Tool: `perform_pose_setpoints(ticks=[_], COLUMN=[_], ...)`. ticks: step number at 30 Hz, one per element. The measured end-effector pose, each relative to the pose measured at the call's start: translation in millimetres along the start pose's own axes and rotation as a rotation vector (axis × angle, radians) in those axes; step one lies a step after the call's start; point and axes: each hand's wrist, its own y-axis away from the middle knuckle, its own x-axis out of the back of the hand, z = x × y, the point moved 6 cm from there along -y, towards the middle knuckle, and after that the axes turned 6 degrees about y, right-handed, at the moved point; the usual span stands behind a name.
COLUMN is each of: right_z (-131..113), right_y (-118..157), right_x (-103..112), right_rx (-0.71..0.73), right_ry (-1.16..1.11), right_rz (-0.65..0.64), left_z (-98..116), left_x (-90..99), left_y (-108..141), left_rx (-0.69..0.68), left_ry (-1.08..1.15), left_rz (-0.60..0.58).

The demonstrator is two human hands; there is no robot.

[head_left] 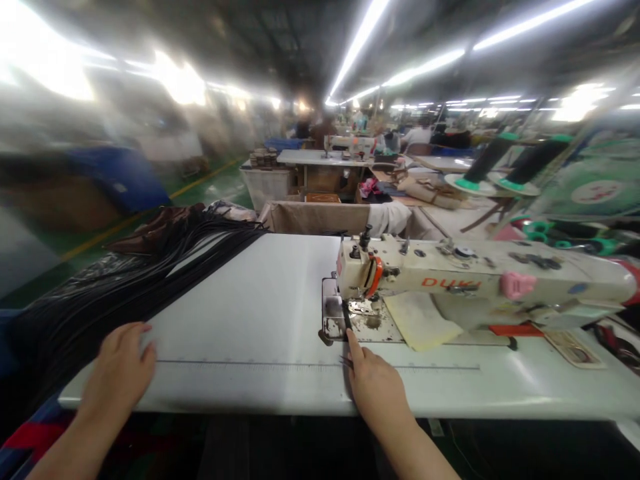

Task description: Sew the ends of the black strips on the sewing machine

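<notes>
Many black straps (100,300) drape the table's (250,300) left end; near them, my left hand (120,363) has its grip relaxed, apparently empty. My right hand (375,383), other fingers' hold unclear, sets its forefinger on a black strip (347,317) at the sewing machine (480,273); I'd guide it flat, straight.

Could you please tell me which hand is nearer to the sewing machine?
Right: the right hand is at the sewing machine, by its metal plate; the left hand is farther off, beside black straps.
</notes>
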Motion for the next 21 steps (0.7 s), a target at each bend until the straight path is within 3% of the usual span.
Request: perform_pose_setpoints(ticks=[2, 5, 8, 11, 13, 15, 21], right_z=[0, 1, 3, 4, 6, 8, 16], right_y=[1, 3, 5, 6, 8, 10, 15], right_x=[1, 0, -2, -3, -3, -4, 1], right_rx=[-0.005, -0.011, -0.011, -0.019, -0.033, -0.046, -0.028], right_ry=[-0.008, -0.035, -0.053, -0.080, -0.109, -0.145, -0.316], right_rz=[-0.007, -0.014, -0.007, -0.004, -0.009, -0.016, 0.002], left_z=[53, 155, 254, 318, 342, 352, 348], left_x=[-31.7, -60.0, -74.9, -77.7, -76.9, -75.6, -70.2], left_y=[2, 16, 40, 60, 69, 74, 75], left_rx=[-0.152, -0.381, -0.602, -0.694, -0.740, -0.748, -0.760], left_ry=[0.206, 0.450, 0.518, 0.492, 0.479, 0.479, 0.458], left_rz=[-0.049, -0.143, -0.322, -0.367, -0.359, -0.340, -0.292])
